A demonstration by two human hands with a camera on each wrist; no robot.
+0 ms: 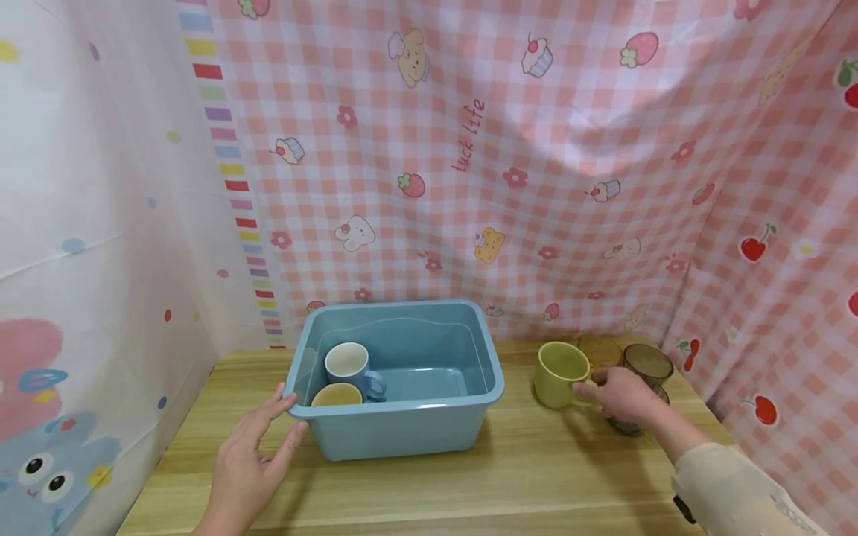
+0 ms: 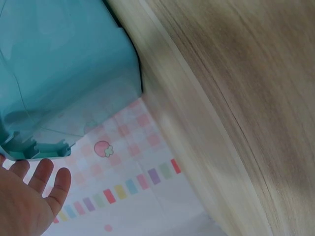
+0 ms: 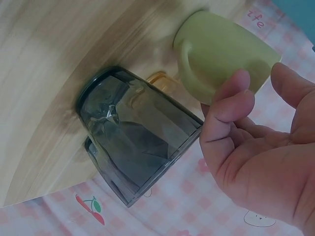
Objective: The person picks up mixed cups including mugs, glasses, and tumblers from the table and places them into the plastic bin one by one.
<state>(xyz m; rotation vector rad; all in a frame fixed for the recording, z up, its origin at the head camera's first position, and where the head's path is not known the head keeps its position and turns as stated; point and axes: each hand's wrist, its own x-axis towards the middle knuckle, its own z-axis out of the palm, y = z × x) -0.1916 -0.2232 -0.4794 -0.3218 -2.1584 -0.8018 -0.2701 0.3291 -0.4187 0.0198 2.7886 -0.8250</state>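
Note:
A yellow-green mug (image 1: pixel 556 376) stands on the table at the right, its handle toward my right hand (image 1: pixel 623 398). In the right wrist view the bent fingers (image 3: pixel 231 98) are near the mug's handle and rim, with the thumb apart from them; whether they touch is unclear. Beside that hand stand dark glass tumblers (image 3: pixel 138 132) and an amber glass (image 1: pixel 599 350). My left hand (image 1: pixel 251 454) rests its spread fingertips at the left rim of a blue plastic bin (image 1: pixel 402 432). Inside the bin are a blue mug (image 1: pixel 345 365) with a pale interior and a yellow-rimmed cup (image 1: pixel 337 394).
The wooden table (image 1: pixel 429 491) runs up to a pink checked cloth (image 1: pixel 429 208) at the back. White patterned cloth (image 1: pixel 100 186) hangs on the left, and more checked cloth hangs on the right. The glasses stand close together near the table's right edge.

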